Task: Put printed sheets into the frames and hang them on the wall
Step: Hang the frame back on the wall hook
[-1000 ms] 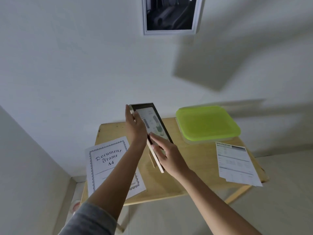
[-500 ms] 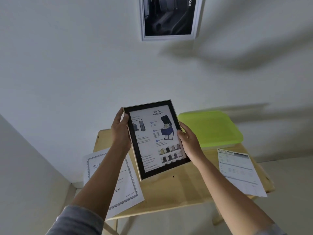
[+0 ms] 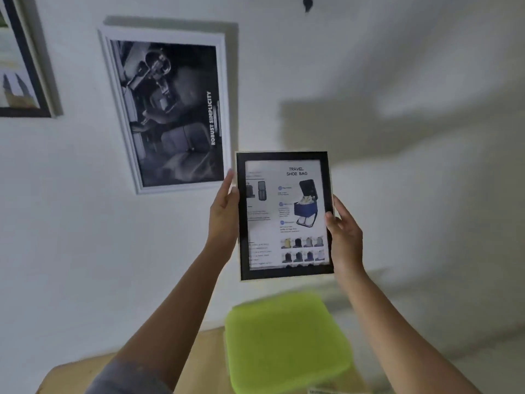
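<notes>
Black-framed and already loaded with the shoe-bag sheet, the frame (image 3: 285, 215) is upright between your left hand (image 3: 224, 214) and right hand (image 3: 345, 234), each gripping a side edge, above the green lid (image 3: 287, 342). Hanging comes next: raise it to the dark hook (image 3: 307, 2), far up, right of the white-framed print (image 3: 170, 109).

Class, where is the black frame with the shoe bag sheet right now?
Head view, centre: the black frame is held upright between left hand and right hand, above the green lid, right of the white frame.
</notes>
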